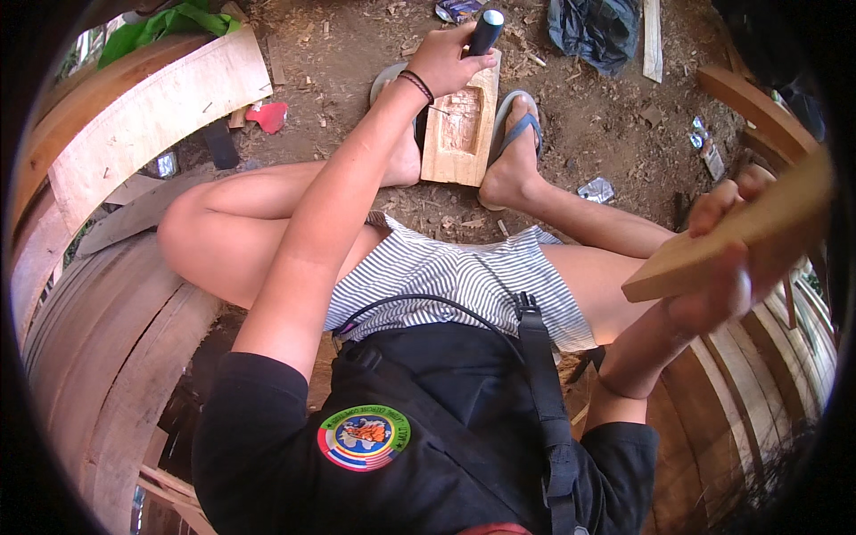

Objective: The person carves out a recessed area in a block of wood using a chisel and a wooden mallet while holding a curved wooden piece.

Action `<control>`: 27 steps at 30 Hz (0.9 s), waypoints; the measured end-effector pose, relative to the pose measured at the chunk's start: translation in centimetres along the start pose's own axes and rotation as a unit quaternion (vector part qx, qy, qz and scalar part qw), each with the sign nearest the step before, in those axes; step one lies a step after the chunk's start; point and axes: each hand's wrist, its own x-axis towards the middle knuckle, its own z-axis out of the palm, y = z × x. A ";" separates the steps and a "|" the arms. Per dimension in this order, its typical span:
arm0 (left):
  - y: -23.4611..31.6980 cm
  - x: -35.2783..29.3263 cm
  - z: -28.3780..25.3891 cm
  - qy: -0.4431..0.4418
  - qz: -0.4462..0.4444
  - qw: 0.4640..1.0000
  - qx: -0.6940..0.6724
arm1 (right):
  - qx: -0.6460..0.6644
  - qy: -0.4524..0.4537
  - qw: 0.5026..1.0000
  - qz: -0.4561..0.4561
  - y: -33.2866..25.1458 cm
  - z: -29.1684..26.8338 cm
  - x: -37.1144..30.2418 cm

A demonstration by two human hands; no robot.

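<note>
Got left grip [444, 64] round black handle [485, 34], right grip [711, 299] round wooden slab [749, 236], feet [511, 160] flanking carved block [459, 125], bag [595, 31] far right.

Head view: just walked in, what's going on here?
A seated person works with two bare hands. The left hand grips a dark-handled tool at the far end of a wooden block with a rectangular recess. The block lies between the left foot and right foot. The right hand holds a wooden piece raised off to the right, apart from the block.
</note>
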 end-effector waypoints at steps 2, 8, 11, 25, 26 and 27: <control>0.1 -0.5 -0.1 0.024 -0.003 0.999 -0.025 | -0.046 -0.019 0.999 -0.001 3.2 -0.2 -2.3; 1.4 -1.2 -0.5 0.035 0.013 0.998 0.040 | -0.362 -0.284 0.874 0.155 5.3 3.4 -4.1; -0.1 -1.5 -0.1 0.024 0.008 0.999 0.029 | -0.287 -0.213 0.934 -0.027 3.4 2.1 -1.7; 1.7 -1.2 -0.7 -0.040 -0.073 0.996 -0.035 | -0.211 -0.018 0.972 0.100 1.5 1.9 -4.4; -0.7 -1.3 -0.4 0.023 0.023 0.999 -0.017 | -0.166 0.058 0.982 0.069 -0.3 1.7 -3.8; -0.7 -1.3 -0.3 0.035 0.026 0.999 -0.011 | 0.076 -0.012 0.996 0.034 0.2 1.2 -2.7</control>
